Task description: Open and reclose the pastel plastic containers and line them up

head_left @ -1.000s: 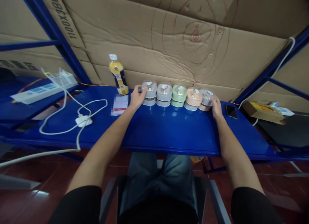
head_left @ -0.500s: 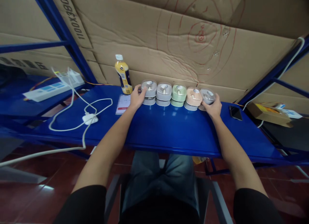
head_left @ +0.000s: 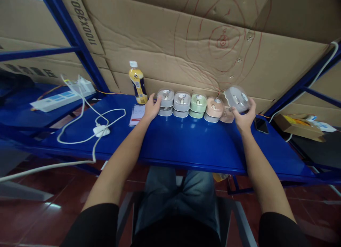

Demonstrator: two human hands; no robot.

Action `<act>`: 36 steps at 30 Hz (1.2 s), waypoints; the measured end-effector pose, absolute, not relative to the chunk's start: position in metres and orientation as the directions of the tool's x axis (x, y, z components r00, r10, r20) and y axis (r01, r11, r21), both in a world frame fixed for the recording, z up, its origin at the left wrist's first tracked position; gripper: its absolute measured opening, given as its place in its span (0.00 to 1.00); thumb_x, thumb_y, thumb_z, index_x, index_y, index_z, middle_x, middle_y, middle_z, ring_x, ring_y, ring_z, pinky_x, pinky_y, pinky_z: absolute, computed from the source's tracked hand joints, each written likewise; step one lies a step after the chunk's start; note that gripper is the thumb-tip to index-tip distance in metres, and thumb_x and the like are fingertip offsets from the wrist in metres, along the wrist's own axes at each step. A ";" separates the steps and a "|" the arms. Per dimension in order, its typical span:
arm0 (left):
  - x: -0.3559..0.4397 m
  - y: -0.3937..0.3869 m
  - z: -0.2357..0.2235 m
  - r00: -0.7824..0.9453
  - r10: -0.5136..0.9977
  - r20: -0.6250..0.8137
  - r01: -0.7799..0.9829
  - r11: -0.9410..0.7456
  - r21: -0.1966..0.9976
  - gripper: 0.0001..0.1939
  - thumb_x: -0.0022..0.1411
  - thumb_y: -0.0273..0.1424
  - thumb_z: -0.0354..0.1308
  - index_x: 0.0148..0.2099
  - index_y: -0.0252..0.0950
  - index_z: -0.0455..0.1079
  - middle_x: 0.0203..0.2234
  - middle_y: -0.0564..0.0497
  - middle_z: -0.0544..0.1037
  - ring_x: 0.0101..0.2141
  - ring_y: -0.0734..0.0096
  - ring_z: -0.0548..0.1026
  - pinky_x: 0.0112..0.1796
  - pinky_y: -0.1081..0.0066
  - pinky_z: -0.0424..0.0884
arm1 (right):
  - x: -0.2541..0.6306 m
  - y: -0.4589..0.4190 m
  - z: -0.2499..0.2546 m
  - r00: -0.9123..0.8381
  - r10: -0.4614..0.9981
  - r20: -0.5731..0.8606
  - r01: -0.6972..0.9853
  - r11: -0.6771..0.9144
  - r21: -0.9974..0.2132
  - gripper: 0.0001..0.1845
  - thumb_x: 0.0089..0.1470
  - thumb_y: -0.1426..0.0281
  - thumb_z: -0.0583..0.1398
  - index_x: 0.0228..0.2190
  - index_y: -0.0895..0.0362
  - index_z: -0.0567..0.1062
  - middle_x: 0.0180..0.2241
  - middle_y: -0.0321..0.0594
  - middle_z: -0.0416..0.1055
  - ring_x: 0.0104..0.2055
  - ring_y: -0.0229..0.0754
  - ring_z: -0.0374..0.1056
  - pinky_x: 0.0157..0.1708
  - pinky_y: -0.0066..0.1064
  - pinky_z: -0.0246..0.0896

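My right hand [head_left: 245,117] grips a grey clear-lidded box [head_left: 235,98], thumb at the front and fingers round its right side. This box is tilted and raised off the pinkish box [head_left: 227,115] below it. My left hand [head_left: 152,106] is beside the leftmost stack, thumb and fingers apart, its thumb against the upper grey box [head_left: 166,97]. Between my hands stand more two-high stacks, topped by a second grey box [head_left: 182,100], a green box [head_left: 198,102] and a peach box [head_left: 215,106]. Each top box has a round sticker on its lid.
A yellow drink bottle [head_left: 138,84] and a sheet or phone with a pixelated patch [head_left: 137,115] are left of the stacks. A white adapter with cable [head_left: 101,130] lies farther left. A black phone [head_left: 261,125] lies right. Cardboard [head_left: 149,37] backs the blue table [head_left: 191,144].
My right hand has moved from the side of the rightmost stack, taken hold of its grey top box, and lifted it up and right, tilting it. My left hand has stayed by the leftmost stack.
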State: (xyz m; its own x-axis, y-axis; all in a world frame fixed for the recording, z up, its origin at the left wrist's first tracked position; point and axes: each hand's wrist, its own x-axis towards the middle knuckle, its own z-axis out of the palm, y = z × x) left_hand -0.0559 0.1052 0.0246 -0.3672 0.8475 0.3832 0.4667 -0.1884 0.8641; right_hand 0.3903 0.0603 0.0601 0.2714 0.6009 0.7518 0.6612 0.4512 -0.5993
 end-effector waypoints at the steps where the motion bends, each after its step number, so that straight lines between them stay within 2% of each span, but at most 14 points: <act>1: -0.054 0.101 0.028 -0.371 0.819 0.438 0.503 -0.220 0.836 0.29 0.73 0.47 0.57 0.66 0.33 0.65 0.54 0.33 0.77 0.57 0.45 0.76 0.62 0.48 0.66 | 0.386 0.055 0.063 0.198 0.602 0.774 0.625 0.531 -0.572 0.44 0.52 0.50 0.68 0.64 0.50 0.62 0.64 0.49 0.68 0.65 0.59 0.65 0.68 0.52 0.60; 3: -0.047 0.089 0.037 -0.342 0.726 0.597 0.589 -0.329 0.738 0.30 0.73 0.45 0.57 0.66 0.28 0.63 0.57 0.29 0.73 0.61 0.42 0.71 0.64 0.45 0.62 | 0.374 0.047 0.066 0.051 0.631 0.774 0.542 0.634 -0.552 0.44 0.50 0.48 0.69 0.63 0.48 0.64 0.64 0.46 0.68 0.65 0.61 0.65 0.68 0.53 0.60; 5: -0.037 0.072 0.047 -0.280 0.665 0.692 0.628 -0.419 0.656 0.29 0.72 0.45 0.57 0.65 0.28 0.63 0.61 0.31 0.68 0.65 0.45 0.65 0.68 0.47 0.57 | 0.358 0.039 0.065 -0.112 0.686 0.719 0.473 0.673 -0.568 0.45 0.48 0.49 0.71 0.63 0.50 0.66 0.64 0.48 0.68 0.65 0.61 0.66 0.68 0.55 0.60; 7: -0.025 0.054 0.052 -0.176 0.651 0.738 0.628 -0.503 0.594 0.26 0.72 0.44 0.58 0.62 0.31 0.66 0.60 0.35 0.69 0.64 0.51 0.66 0.68 0.52 0.59 | 0.339 0.031 0.060 -0.297 0.734 0.611 0.433 0.674 -0.599 0.46 0.47 0.52 0.72 0.63 0.51 0.67 0.65 0.49 0.69 0.66 0.61 0.66 0.69 0.55 0.60; 9: -0.012 0.037 0.051 -0.012 0.665 0.747 0.602 -0.591 0.537 0.26 0.66 0.46 0.65 0.59 0.36 0.70 0.57 0.42 0.75 0.61 0.55 0.72 0.65 0.57 0.65 | 0.320 0.024 0.053 -0.459 0.749 0.477 0.409 0.655 -0.635 0.47 0.46 0.54 0.74 0.64 0.51 0.67 0.65 0.48 0.69 0.68 0.62 0.65 0.69 0.54 0.60; 11: -0.001 0.026 0.043 0.248 0.705 0.665 0.502 -0.680 0.534 0.38 0.58 0.48 0.72 0.65 0.38 0.67 0.61 0.41 0.74 0.60 0.51 0.74 0.63 0.55 0.69 | 0.305 0.020 0.044 -0.567 0.733 0.375 0.373 0.634 -0.677 0.49 0.45 0.55 0.74 0.65 0.51 0.67 0.65 0.47 0.69 0.67 0.62 0.65 0.69 0.53 0.60; 13: 0.008 0.021 0.030 0.432 0.742 0.513 0.420 -0.669 0.613 0.54 0.49 0.52 0.76 0.71 0.37 0.59 0.65 0.36 0.71 0.62 0.45 0.74 0.62 0.50 0.70 | 0.297 0.019 0.037 -0.626 0.712 0.318 0.331 0.612 -0.718 0.51 0.44 0.55 0.74 0.66 0.50 0.65 0.66 0.47 0.68 0.67 0.61 0.66 0.69 0.52 0.60; 16: 0.015 0.023 0.014 0.522 0.760 0.388 0.411 -0.622 0.667 0.64 0.42 0.53 0.79 0.74 0.37 0.55 0.64 0.33 0.71 0.63 0.39 0.72 0.62 0.44 0.68 | 0.297 0.022 0.028 -0.669 0.694 0.265 0.326 0.594 -0.735 0.55 0.44 0.55 0.75 0.68 0.50 0.62 0.68 0.48 0.65 0.68 0.60 0.65 0.69 0.52 0.59; 19: 0.018 0.026 0.006 0.520 0.757 0.395 0.414 -0.628 0.659 0.65 0.41 0.53 0.80 0.74 0.38 0.54 0.63 0.33 0.72 0.62 0.38 0.72 0.62 0.42 0.69 | 0.300 0.026 0.024 -0.671 0.698 0.248 0.382 0.613 -0.692 0.59 0.43 0.52 0.76 0.70 0.50 0.59 0.69 0.49 0.65 0.69 0.61 0.65 0.69 0.56 0.59; 22: 0.023 0.025 0.002 0.507 0.746 0.432 0.415 -0.651 0.636 0.66 0.41 0.52 0.80 0.75 0.41 0.53 0.61 0.35 0.73 0.62 0.38 0.73 0.61 0.43 0.69 | 0.293 0.023 0.022 -0.622 0.708 0.335 0.442 0.670 -0.597 0.62 0.40 0.47 0.77 0.70 0.50 0.60 0.67 0.52 0.66 0.68 0.64 0.65 0.68 0.59 0.60; 25: 0.030 0.022 -0.001 0.522 0.716 0.464 0.399 -0.686 0.609 0.67 0.41 0.50 0.81 0.76 0.40 0.51 0.64 0.34 0.69 0.64 0.37 0.70 0.63 0.43 0.67 | 0.281 0.015 0.023 -0.579 0.696 0.424 0.507 0.715 -0.481 0.58 0.44 0.45 0.75 0.69 0.50 0.63 0.66 0.54 0.67 0.67 0.66 0.65 0.66 0.59 0.62; 28: 0.034 0.020 -0.005 0.529 0.708 0.469 0.391 -0.693 0.606 0.69 0.41 0.48 0.82 0.77 0.41 0.48 0.65 0.33 0.68 0.65 0.37 0.69 0.64 0.43 0.67 | 0.273 0.008 0.024 -0.572 0.686 0.450 0.537 0.728 -0.427 0.51 0.49 0.46 0.72 0.67 0.49 0.65 0.63 0.52 0.70 0.65 0.65 0.67 0.64 0.58 0.65; 32: 0.035 0.021 -0.005 0.521 0.718 0.461 0.392 -0.682 0.618 0.70 0.42 0.49 0.81 0.78 0.41 0.46 0.63 0.34 0.70 0.63 0.37 0.71 0.63 0.42 0.67 | 0.276 0.007 0.028 -0.561 0.690 0.457 0.526 0.723 -0.448 0.48 0.49 0.48 0.72 0.65 0.50 0.67 0.60 0.52 0.73 0.61 0.65 0.71 0.62 0.57 0.68; 36: 0.030 0.020 -0.001 0.500 0.720 0.481 0.419 -0.687 0.594 0.65 0.45 0.47 0.80 0.77 0.39 0.50 0.63 0.34 0.70 0.63 0.40 0.71 0.63 0.44 0.68 | 0.294 0.015 0.035 -0.476 0.763 0.438 0.516 0.645 -0.563 0.44 0.52 0.47 0.70 0.64 0.50 0.68 0.57 0.51 0.75 0.59 0.63 0.73 0.61 0.56 0.69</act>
